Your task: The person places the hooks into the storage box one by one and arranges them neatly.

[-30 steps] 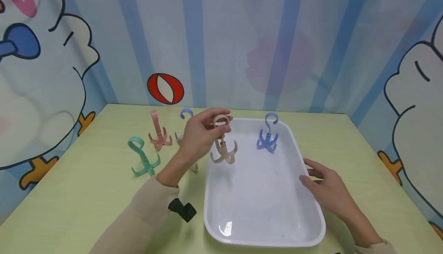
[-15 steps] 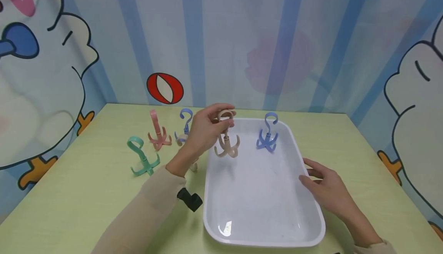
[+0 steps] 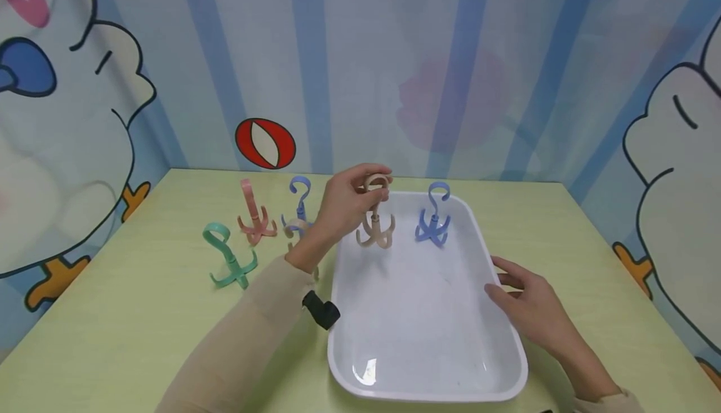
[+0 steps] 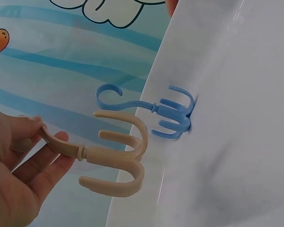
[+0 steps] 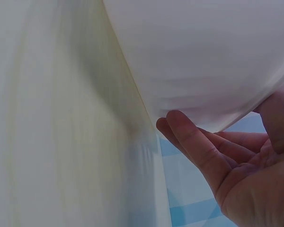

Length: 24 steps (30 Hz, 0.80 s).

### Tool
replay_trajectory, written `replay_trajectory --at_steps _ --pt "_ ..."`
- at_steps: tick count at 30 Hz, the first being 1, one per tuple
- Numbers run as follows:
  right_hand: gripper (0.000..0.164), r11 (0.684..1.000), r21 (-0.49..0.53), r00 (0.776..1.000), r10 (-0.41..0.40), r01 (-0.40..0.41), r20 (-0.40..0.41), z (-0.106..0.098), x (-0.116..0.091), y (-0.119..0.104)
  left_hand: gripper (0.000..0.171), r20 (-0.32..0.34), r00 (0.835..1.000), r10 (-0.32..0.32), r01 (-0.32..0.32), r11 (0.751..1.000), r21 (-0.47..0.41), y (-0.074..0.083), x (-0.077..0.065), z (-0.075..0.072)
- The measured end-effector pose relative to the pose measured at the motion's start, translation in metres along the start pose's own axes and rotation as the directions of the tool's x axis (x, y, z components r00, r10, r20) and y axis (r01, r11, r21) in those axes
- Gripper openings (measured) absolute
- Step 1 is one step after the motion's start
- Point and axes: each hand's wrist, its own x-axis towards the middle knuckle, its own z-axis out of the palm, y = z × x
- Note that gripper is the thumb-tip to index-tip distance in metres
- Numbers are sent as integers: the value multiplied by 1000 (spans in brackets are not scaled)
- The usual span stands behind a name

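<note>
Beige hook point(image 3: 375, 233): smooth, low-sheen, looks like plastic; curled loop, narrow collar, curved prongs at the base. Tray point(image 3: 428, 325): glossy, white, rectangular with rounded corners and a raised rim. Blue hook point(image 3: 432, 230), similar form, stands in the tray near its far right corner.

Table point(image 3: 129, 300): pale yellow-green. Between its left edge and the tray's: green hook point(image 3: 233, 266), pink hook point(image 3: 258, 230), second blue hook point(image 3: 301, 213) and second beige hook point(image 3: 296, 223), the last partly hidden by the left arm. Backdrop point(image 3: 366, 56) beyond the far edge: light blue, darker stripes, white cartoon figures point(image 3: 62, 144) at both sides.

Beige hook hangs above the tray floor, inside the far left corner; long axis near vertical, loop up, prong tips curling upward.

Left hand point(image 3: 350, 203): thumb and fingers closed in a pinch on the loop. Right hand point(image 3: 526, 303): thumb at the tray's right rim, fingers slightly bent against the outer wall, gripping lightly.
</note>
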Motion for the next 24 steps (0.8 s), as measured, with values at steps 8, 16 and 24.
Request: replay_trajectory --at_steps 8,16,24 --pt "64 1000 16 1000 3 -3 2 0 -1 -2 31 15 1000 -9 9 1000 19 1 11 8" --pt "63 999 36 1000 -8 9 -5 -1 -2 -1 30 28 999 -32 29 996 89 -4 22 17" --pt "62 998 56 1000 -26 26 -8 -1 -1 0 28 38 999 -33 28 991 127 -11 32 24"
